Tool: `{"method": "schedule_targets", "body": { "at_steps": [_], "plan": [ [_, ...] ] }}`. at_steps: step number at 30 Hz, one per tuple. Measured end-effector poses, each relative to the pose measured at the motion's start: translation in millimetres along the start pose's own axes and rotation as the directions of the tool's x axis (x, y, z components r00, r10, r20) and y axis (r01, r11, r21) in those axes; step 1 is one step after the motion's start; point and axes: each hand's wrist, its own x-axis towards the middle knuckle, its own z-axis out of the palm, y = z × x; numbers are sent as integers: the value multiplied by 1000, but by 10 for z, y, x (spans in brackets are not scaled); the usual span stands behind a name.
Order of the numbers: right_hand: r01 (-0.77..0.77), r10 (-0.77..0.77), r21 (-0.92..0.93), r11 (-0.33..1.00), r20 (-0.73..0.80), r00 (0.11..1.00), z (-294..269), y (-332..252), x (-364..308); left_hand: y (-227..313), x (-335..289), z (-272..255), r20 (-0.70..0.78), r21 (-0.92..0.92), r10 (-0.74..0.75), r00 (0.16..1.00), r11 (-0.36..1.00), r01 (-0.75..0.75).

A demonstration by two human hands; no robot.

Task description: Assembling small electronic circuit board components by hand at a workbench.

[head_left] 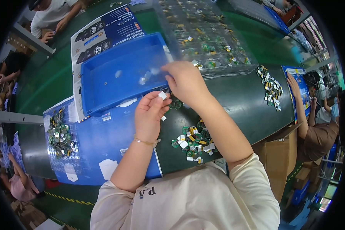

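My left hand [151, 113] is closed in a pinch on a small white square piece [162, 95], held just off the near right corner of the blue tray [120, 103]. My right hand [187, 83] hangs over that tray's right edge, fingers curled together; whatever is between them, if anything, cannot be made out. A few small clear, shiny bits [145, 79] lie inside the tray, somewhat blurred. Small green circuit boards with white squares form a loose pile [195, 142] between my forearms. More of these boards [175, 102] peek out behind my left fingertips, partly hidden.
Clear plastic compartment trays [214, 42] holding many boards are stacked beyond my right hand. Other board piles lie at right [271, 88] and left [60, 136]. Flattened blue printed cardboard [99, 147] covers the bench. A cardboard box [276, 159] stands beside my right elbow. Co-workers sit around.
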Motion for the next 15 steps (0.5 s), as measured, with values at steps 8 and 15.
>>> {"method": "schedule_targets", "body": {
  "at_steps": [8,15],
  "plan": [
    [-301,192,405,864,288,938,-394,-188,-322,6,-47,4,50,-5,59,997,998,-58],
    [-284,63,680,676,331,942,-418,-119,-618,33,-86,-56,383,-274,-107,917,935,224]
  ]
}}
